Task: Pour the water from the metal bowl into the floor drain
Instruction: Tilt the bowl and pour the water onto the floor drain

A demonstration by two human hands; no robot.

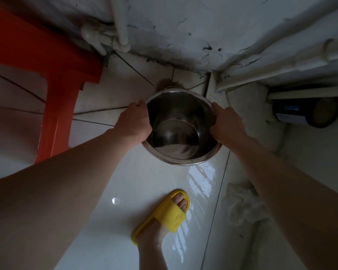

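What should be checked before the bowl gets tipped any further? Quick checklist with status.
1. Left hand gripping the rim of the metal bowl: ok.
2. Right hand gripping the opposite rim: ok.
3. Far lip over the floor drain: cannot tell; only a stained patch shows beyond the rim, the bowl hides the rest.
4. Water left in the bowl: cannot tell; the inside looks dark and reflective.
5. Footing: not ok; the floor tile near the yellow slipper is wet and shiny.
6. Red stool clear of the pour path: ok, it stands off to the left.
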